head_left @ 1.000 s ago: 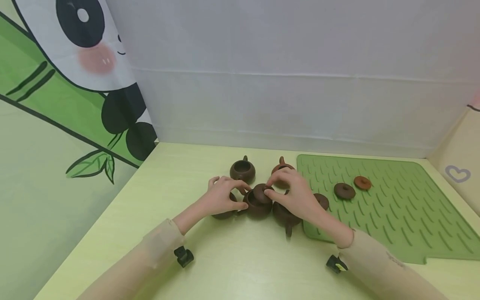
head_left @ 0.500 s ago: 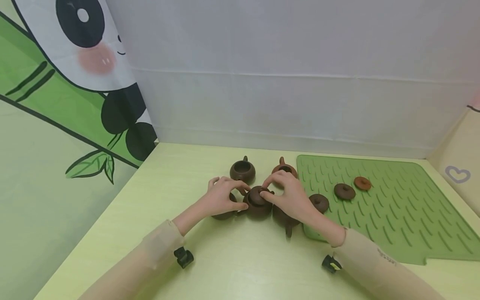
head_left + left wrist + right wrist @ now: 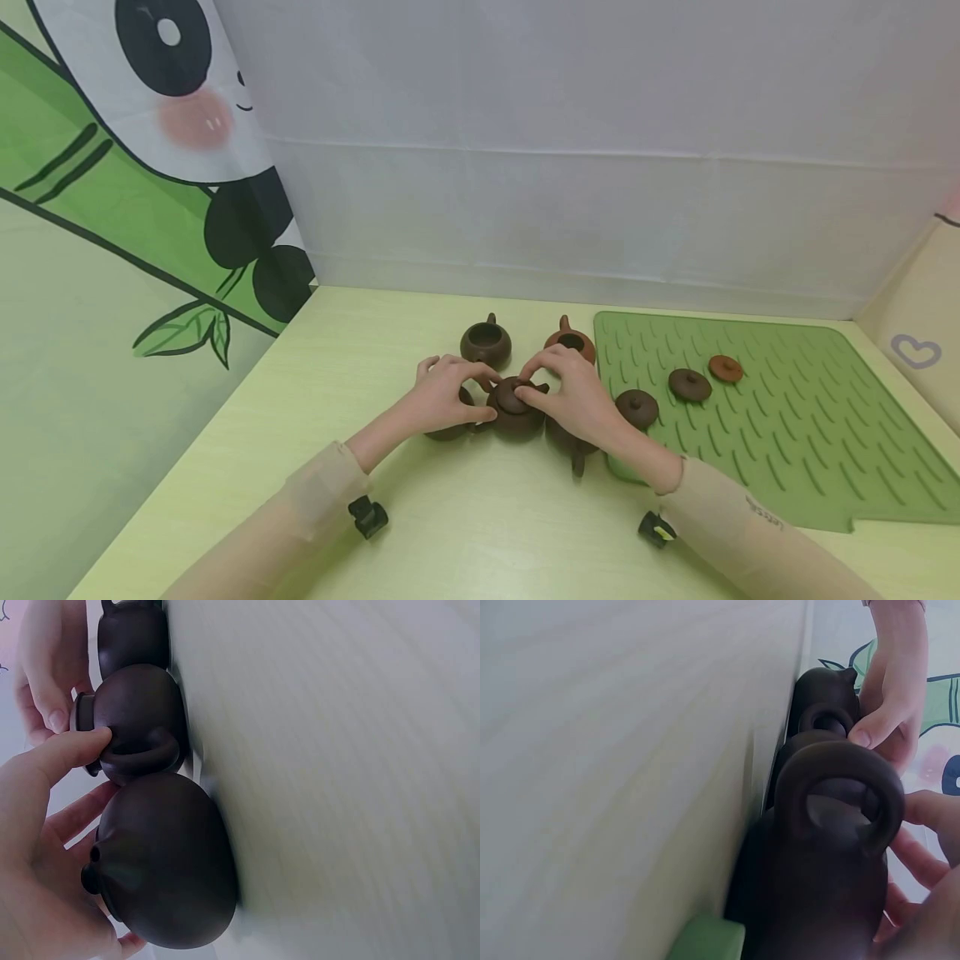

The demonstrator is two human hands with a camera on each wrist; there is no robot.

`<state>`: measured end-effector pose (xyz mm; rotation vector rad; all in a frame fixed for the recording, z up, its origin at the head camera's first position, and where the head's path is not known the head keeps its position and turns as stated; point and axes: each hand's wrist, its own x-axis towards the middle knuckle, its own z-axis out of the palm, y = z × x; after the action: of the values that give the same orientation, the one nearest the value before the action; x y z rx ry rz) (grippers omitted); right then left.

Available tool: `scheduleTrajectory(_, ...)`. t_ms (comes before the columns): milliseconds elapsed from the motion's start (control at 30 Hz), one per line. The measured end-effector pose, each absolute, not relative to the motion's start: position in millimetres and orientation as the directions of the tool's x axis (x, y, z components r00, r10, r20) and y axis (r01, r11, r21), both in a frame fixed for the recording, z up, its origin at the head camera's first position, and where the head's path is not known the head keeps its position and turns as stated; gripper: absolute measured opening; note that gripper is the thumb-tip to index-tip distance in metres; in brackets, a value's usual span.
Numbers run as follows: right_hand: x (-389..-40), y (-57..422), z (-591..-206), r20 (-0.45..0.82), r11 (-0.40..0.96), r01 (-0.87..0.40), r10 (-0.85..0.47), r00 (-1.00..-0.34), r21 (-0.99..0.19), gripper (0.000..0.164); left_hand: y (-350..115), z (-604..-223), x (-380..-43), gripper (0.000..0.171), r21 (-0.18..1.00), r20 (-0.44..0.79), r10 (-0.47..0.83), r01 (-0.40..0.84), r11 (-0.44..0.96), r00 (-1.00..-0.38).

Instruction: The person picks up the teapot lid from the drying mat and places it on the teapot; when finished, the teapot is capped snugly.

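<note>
My left hand (image 3: 442, 396) steadies a dark brown teapot (image 3: 517, 425) by its rim, thumb at the near side and fingers behind. Over that pot, my right hand (image 3: 576, 402) pinches the knob of a dark lid (image 3: 510, 400), which sits at the pot's opening. In the left wrist view the left thumb (image 3: 82, 746) presses on the pot above its looped handle (image 3: 146, 759). Another dark teapot (image 3: 172, 855), with a spout and a lid, stands close against it under the left palm. A third dark teapot (image 3: 817, 885) is partly hidden beneath the right hand.
Behind the hands stand a lidless dark teapot (image 3: 486, 343) and a lidless reddish-brown one (image 3: 572, 342). On the right, a green ridged mat (image 3: 780, 433) bears two dark lids, one nearer (image 3: 637, 408) and one farther (image 3: 690, 384), and a reddish lid (image 3: 726, 367).
The right hand has shifted slightly left and brought the tilted lid down flat onto the middle teapot's opening. My left hand has kept its place.
</note>
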<state>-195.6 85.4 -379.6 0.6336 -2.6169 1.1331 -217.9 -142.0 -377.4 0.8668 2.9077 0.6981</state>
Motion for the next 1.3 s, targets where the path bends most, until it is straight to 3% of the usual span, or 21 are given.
scheduleTrajectory(1300, -195.4, 84.8, -380.1, 0.319, 0.637, -0.454, -0.323, -0.891, -0.623, 0.009, -141.6, -378.5, -218.0, 0.04, 0.425, 0.106, 0.527, 0.517, 0.743, -0.843)
